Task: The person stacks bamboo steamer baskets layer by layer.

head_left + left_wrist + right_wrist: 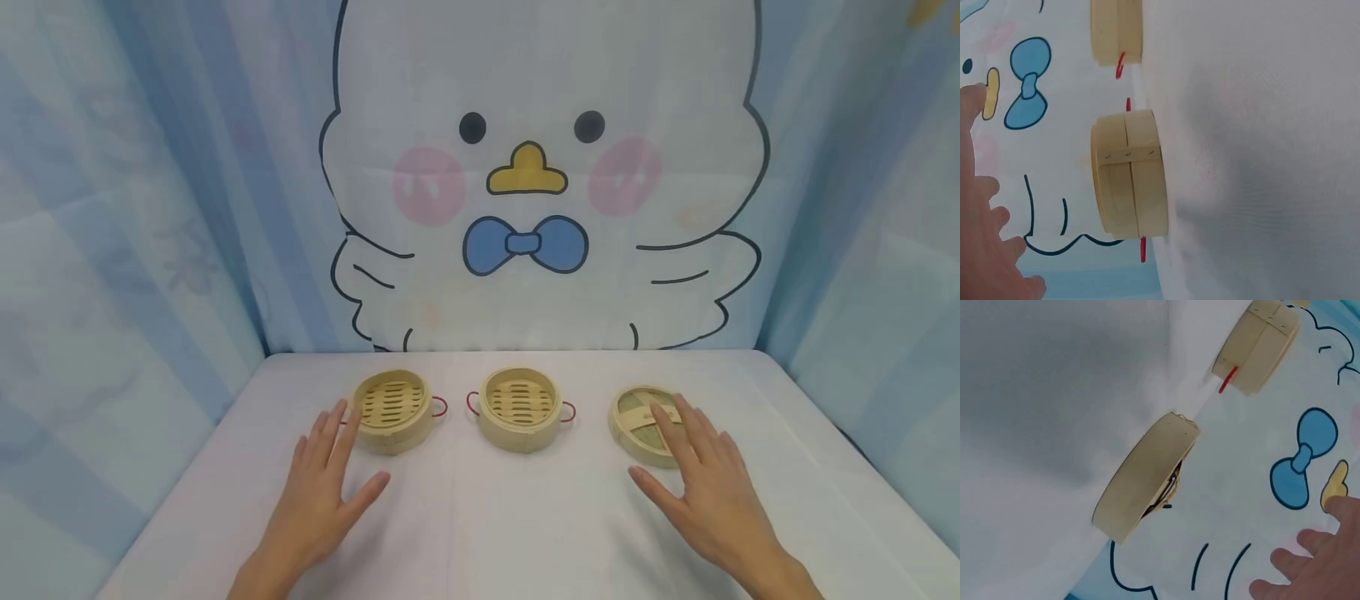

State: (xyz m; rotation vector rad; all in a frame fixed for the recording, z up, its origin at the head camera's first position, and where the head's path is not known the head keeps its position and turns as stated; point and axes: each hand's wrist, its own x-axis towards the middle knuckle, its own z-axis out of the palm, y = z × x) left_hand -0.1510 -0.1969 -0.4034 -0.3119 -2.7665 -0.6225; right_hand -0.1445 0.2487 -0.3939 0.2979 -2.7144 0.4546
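Observation:
Three round bamboo steamer pieces stand in a row on the white table. The left steamer basket has a slatted floor and red side loops; my left hand is held in front of it, fingers spread, gripping nothing. A similar middle steamer basket stands beyond the reach of both hands. On the right lies the steamer lid, with a flat strip across its top. My right hand, fingers spread and holding nothing, partly hides it in the head view. In the left wrist view the left basket shows its stapled side.
A white cloth covers the table. Behind it hangs a curtain printed with a white bird wearing a blue bow tie. Pale blue curtains close off both sides.

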